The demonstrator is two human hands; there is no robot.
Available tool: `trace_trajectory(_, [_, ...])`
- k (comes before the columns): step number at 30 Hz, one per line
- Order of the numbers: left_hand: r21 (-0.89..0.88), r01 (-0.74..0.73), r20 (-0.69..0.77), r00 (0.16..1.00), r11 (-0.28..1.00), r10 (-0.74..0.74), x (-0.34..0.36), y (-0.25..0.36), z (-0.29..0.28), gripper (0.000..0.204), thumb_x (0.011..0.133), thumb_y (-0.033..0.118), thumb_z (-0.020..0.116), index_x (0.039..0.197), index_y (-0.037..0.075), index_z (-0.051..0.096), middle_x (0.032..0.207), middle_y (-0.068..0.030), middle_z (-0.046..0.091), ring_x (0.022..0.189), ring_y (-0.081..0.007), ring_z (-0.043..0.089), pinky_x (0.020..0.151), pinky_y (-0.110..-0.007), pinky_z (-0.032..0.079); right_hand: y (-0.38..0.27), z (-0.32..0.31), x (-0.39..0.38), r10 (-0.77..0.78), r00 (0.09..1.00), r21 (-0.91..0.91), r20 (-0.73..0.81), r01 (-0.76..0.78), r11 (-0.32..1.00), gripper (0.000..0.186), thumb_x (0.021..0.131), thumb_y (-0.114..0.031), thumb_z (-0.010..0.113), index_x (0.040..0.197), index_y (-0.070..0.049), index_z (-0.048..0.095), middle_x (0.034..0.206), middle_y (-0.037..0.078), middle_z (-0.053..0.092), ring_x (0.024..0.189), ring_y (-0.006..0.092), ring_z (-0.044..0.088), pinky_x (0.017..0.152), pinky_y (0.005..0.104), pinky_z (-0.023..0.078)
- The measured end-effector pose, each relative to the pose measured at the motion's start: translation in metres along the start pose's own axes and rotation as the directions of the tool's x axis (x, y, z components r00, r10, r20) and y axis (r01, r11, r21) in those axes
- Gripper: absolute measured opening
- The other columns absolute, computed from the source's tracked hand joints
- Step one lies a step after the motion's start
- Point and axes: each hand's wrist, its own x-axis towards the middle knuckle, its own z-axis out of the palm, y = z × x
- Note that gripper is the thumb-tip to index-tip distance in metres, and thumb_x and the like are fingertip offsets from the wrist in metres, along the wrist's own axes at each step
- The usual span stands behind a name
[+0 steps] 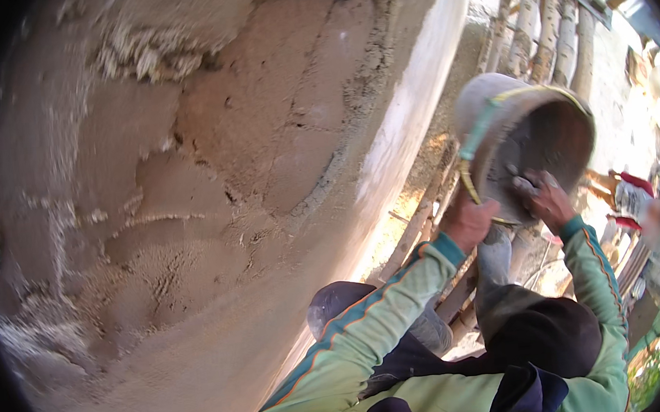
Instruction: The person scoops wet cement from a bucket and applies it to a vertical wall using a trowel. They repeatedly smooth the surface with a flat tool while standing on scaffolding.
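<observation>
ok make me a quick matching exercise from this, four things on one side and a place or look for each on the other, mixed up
Column one:
1. left hand
2. right hand
3. plastered surface
4. poles

Column two:
A. brown, rough and patchy
B. fingers inside the mouth of the bucket
C. side by side, beyond the bucket
D. closed at the bucket's rim

Right pairs: 1-D, 2-B, 3-A, 4-C
</observation>
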Motion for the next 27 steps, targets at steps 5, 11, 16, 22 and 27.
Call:
trace_trajectory(5, [-0.047, 0.22, -0.154, 0.962, 0.974, -0.224, -0.035, 0.064, -0.024, 0.035, 0.079, 0.006, 0.062, 0.111, -0.005, 0.059, 0.103, -0.0088, 0.065, 0.093, -0.018, 0.061, 0.086, -0.033, 0.05, -0.074, -0.073, 0.047, 0.331, 0.663, 0.443, 0.671, -0.717, 0.539, 0.036, 0.097, -0.035, 0.055, 0.083, -0.001, 0.059, 0.073, 0.007, 0.053, 0.056, 0.0107, 0.05, 0.053, 0.029, 0.041])
trace_trajectory(11, [-0.327, 0.319, -0.314, 0.851, 0.89, -0.42, -0.105, 0.101, -0.045, 0.036, 0.076, 0.0, 0.064, 0.111, 0.0, 0.058, 0.105, -0.008, 0.06, 0.096, -0.0205, 0.061, 0.087, -0.036, 0.051, -0.124, -0.115, 0.012, 0.203, 0.668, 0.577, 0.716, -0.729, 0.368, 0.031, 0.096, -0.029, 0.054, 0.082, -0.001, 0.058, 0.068, 0.005, 0.052, 0.049, 0.0104, 0.048, 0.047, 0.0267, 0.042])
trace_trajectory(16, [-0.34, 0.61, -0.306, 0.648, 0.716, -0.697, -0.208, 0.107, -0.099, 0.041, 0.08, 0.0, 0.059, 0.12, 0.001, 0.053, 0.111, -0.0124, 0.06, 0.103, -0.0284, 0.06, 0.095, -0.049, 0.049, -0.171, -0.178, -0.058, 0.456, 0.662, 0.761, 0.595, -0.647, -0.054, 0.021, 0.092, -0.022, 0.053, 0.093, -0.002, 0.058, 0.068, 0.003, 0.052, 0.053, 0.0101, 0.049, 0.047, 0.0249, 0.041])
trace_trajectory(22, [-0.332, 0.688, -0.465, 0.476, 0.646, -0.746, -0.326, 0.137, -0.133, 0.041, 0.081, -0.001, 0.057, 0.121, 0.002, 0.051, 0.111, -0.0124, 0.059, 0.103, -0.0301, 0.06, 0.093, -0.051, 0.051, -0.224, -0.206, -0.09, 0.939, 0.3, 0.927, 0.17, -0.371, -0.05, 0.024, 0.089, -0.012, 0.061, 0.109, -0.001, 0.06, 0.078, 0.0, 0.055, 0.065, 0.0062, 0.049, 0.057, 0.0211, 0.041])
trace_trajectory(27, [-0.381, 0.749, -0.483, 0.339, 0.542, -0.808, -0.351, 0.176, -0.121, 0.038, 0.082, 0.001, 0.055, 0.12, -0.001, 0.049, 0.112, -0.0167, 0.058, 0.102, -0.0315, 0.061, 0.092, -0.051, 0.052, -0.294, 0.034, -0.098, 0.824, 0.566, -0.151, -0.035, -0.818, 0.555, 0.022, 0.091, -0.022, 0.054, 0.098, -0.004, 0.064, 0.081, 0.016, 0.064, 0.064, 0.0295, 0.061, 0.06, 0.0421, 0.049])
